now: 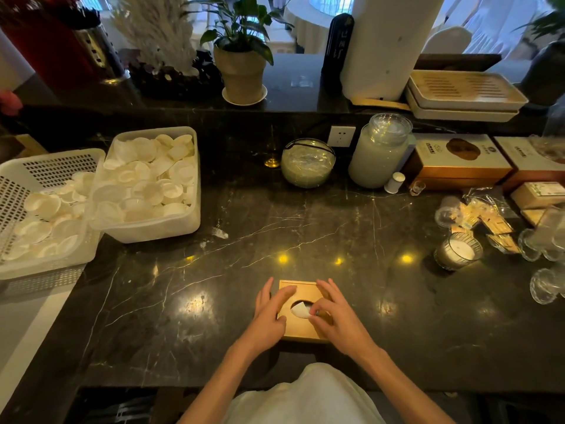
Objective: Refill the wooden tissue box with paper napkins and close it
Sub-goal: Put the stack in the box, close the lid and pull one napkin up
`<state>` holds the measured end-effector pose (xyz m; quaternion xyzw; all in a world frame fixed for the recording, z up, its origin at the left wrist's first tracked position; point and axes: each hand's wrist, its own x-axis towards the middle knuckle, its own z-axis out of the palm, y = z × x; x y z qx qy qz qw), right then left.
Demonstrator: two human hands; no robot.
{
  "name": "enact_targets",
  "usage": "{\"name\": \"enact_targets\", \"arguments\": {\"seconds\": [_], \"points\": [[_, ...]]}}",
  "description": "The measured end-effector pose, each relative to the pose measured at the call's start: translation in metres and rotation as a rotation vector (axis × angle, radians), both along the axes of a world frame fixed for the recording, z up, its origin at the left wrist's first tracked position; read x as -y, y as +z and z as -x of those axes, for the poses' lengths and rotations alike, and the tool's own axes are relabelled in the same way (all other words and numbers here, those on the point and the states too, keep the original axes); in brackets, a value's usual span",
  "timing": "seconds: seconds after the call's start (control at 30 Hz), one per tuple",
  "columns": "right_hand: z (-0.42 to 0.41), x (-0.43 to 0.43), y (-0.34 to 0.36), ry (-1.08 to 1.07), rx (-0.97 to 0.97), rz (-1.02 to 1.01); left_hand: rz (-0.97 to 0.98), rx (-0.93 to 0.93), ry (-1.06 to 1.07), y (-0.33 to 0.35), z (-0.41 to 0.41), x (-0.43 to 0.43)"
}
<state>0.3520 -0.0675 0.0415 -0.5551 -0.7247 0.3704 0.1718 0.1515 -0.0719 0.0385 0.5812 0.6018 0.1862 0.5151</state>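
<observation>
1. Dark marble with pale veins forms the desk point(305, 234), its polished top catching small yellow glints of overhead light; beyond its raised back ledge, white-draped tables and chairs fill a bright dining room.
2. Near the desk's front edge sits the wooden tissue box point(302, 328), lid on, a white paper napkin point(300, 310) poking up through the oval opening in its top.
3. Left hand point(269, 316) lies flat with fingers spread over the box's left side, gripping nothing.
4. Right hand point(336, 313) rests on the box's right side, thumb and forefinger pinching the napkin's edge at the opening.
5. Far left of the box, a white plastic tub point(153, 228) and a perforated white basket point(46, 267) stand touching each other, both heaped with small white dishes.
6. Behind the box, against the ledge, stand a round glass bowl point(308, 163) and a tall lidded glass jar point(380, 149), with a wall socket point(341, 136) between them.
7. Right of the box are a ribbed glass candle point(458, 250), loose packets in clear wrap point(480, 215), clear glass cups point(547, 286) and tan cartons point(458, 160).
8. On the ledge, a potted plant point(241, 68) stands left of a white column point(388, 47), with stacked slatted trays point(464, 93) to the column's right.
</observation>
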Motion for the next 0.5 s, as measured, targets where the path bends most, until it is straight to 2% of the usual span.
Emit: {"name": "enact_targets", "arguments": {"seconds": [0.27, 0.5], "points": [[-0.006, 0.007, -0.021, -0.022, -0.086, -0.102, -0.095, -0.11, -0.103, 0.005, -0.003, -0.019], [-0.007, 0.009, -0.022, -0.043, -0.083, -0.128, -0.039, -0.162, -0.145, 0.014, -0.012, -0.03]]}}
